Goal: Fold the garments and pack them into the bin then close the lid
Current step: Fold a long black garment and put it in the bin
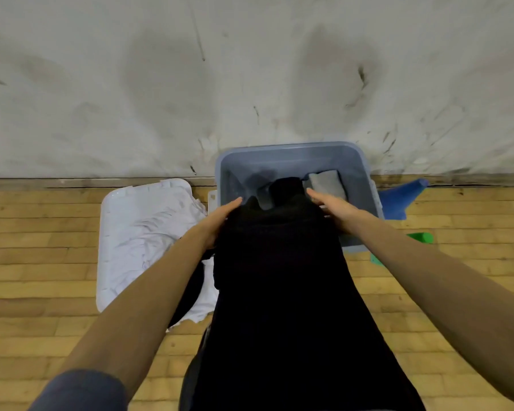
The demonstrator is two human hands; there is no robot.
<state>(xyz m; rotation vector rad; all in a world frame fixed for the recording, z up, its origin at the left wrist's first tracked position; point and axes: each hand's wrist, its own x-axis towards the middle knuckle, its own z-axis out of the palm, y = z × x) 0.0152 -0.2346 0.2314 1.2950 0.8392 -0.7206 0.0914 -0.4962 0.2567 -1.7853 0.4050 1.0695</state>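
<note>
Garment [279, 277] pressed between straight-fingered left hand [220, 221], right hand [334, 209].

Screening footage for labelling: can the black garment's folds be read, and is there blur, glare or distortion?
Head view: the black garment is almost solid black, folds lost; light is soft, no glare or hard shadows; the left hand and right hand look slightly soft-edged; wide-angle stretch swells the forearms toward the bottom corners; contents of the bin stay legible.
</note>
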